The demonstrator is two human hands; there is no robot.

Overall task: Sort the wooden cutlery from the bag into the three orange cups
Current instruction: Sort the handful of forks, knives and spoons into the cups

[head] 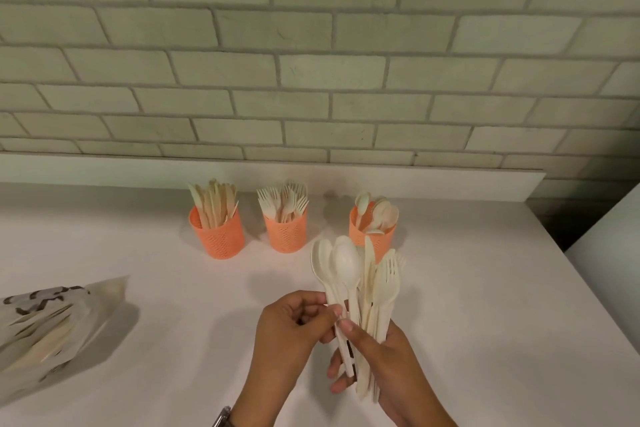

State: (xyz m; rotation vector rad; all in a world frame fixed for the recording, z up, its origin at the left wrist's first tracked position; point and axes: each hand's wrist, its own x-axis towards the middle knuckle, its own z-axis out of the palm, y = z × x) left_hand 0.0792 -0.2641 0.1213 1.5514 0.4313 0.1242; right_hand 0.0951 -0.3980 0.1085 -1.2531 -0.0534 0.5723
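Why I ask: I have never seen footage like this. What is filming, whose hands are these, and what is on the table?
There is no machine here. A person wears a camera on the head, looking down at their own two hands, and this single picture is that view. On the white counter, in front of a grey brick wall, stand three orange perforated cups. The left cup holds wooden knives, the middle cup forks and the right cup spoons. At the far left lies a pale printed bag with more cutlery inside. The right hand grips a mixed bundle of pale wooden cutlery. The left hand pinches spoon handles in that bundle.
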